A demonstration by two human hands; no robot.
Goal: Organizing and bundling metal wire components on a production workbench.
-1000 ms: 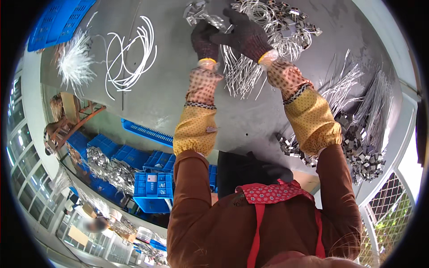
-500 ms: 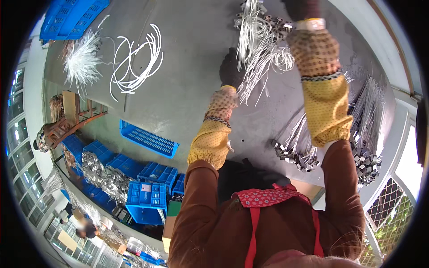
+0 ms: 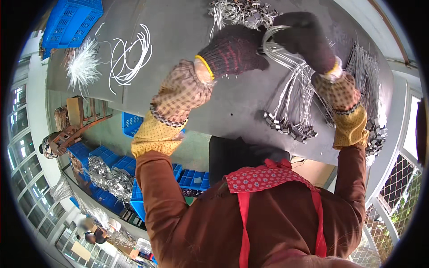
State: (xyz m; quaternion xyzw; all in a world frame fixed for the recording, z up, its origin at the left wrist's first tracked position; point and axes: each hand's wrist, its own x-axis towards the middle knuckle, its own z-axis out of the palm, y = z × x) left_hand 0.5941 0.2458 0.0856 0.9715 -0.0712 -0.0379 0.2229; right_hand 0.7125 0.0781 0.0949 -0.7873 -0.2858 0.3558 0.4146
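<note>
Both hands wear dark knit gloves and meet over the table. Between them is a bundle of white cables (image 3: pixel 288 62), its upper end bent into a loop. My right hand (image 3: pixel 306 40) is closed round the top of that loop. From the left, my left hand (image 3: pixel 237 51) closes against the bundle's bend; the glove hides its fingertips in part. The cables run down toward me to a cluster of small dark and silver connectors (image 3: pixel 290 127) lying on the table. Beyond my hands lies another heap of white cables (image 3: pixel 228 13) with similar connectors (image 3: pixel 257 13).
On the grey table (image 3: pixel 178 40) lie a loose coil of white cable (image 3: pixel 129 58) and a frayed white bundle (image 3: pixel 83 64) at left. A blue crate (image 3: pixel 73 24) stands at the far left. More cables (image 3: pixel 364 71) lie at right. Blue crates (image 3: pixel 194 178) stand below the table edge.
Both hands have come back from the far cable heap toward me. My left hand has swung up beside my right, and the two now meet at the nearer cable bundle.
</note>
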